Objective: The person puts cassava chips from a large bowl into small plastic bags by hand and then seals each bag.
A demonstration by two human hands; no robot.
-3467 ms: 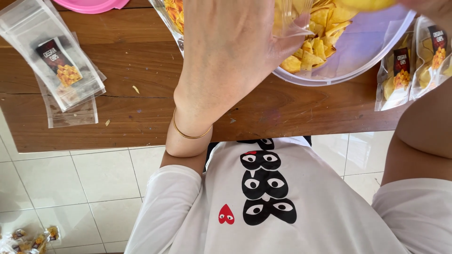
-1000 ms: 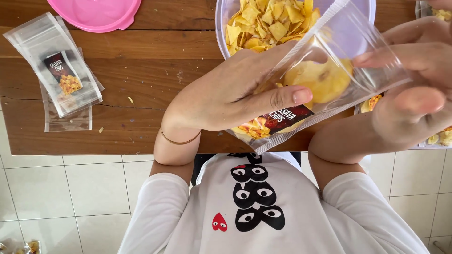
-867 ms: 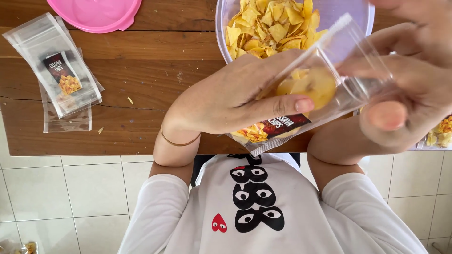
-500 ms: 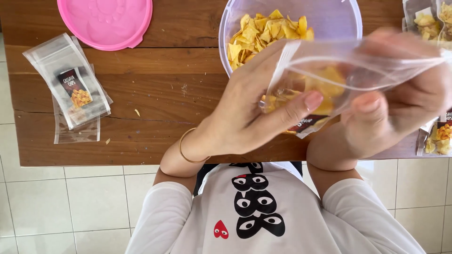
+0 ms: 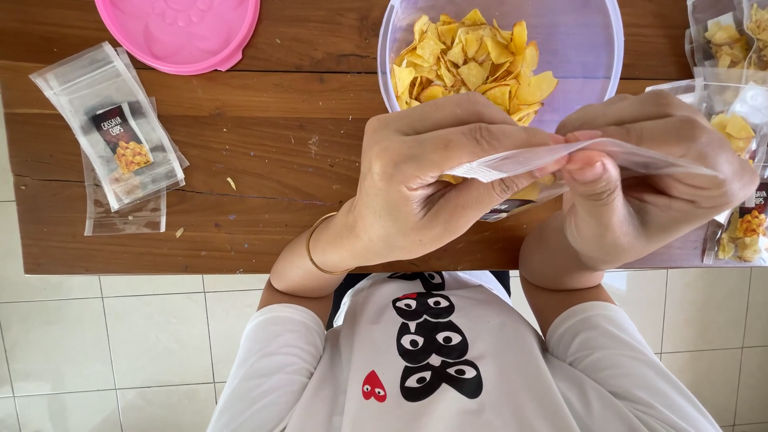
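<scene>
Left hand (image 5: 424, 188): closed on the clear bag (image 5: 552, 160), fingertips pinching its top edge.
Right hand (image 5: 648, 176): closed on the same top edge, thumb pressed against the left fingertips.
Clear bag: held edge-on above the near edge of the desk (image 5: 272, 152), just in front of the bowl; yellow chips show beneath it.
Bowl (image 5: 584, 40): translucent, holding yellow chips (image 5: 468, 60).
Pink lid (image 5: 180, 32): far left of desk.
Empty bags (image 5: 116, 136): stacked flat, left.
Filled bags (image 5: 732, 88): right edge.

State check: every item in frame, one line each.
Left hand: pinching the pouch's top edge.
Right hand: pinching the same edge.
Pouch: held flat between both hands, chips inside.
Bowl: uncovered, holding chips.
Pink lid: off, lying on the table.
Empty pouches: stacked flat.
</scene>
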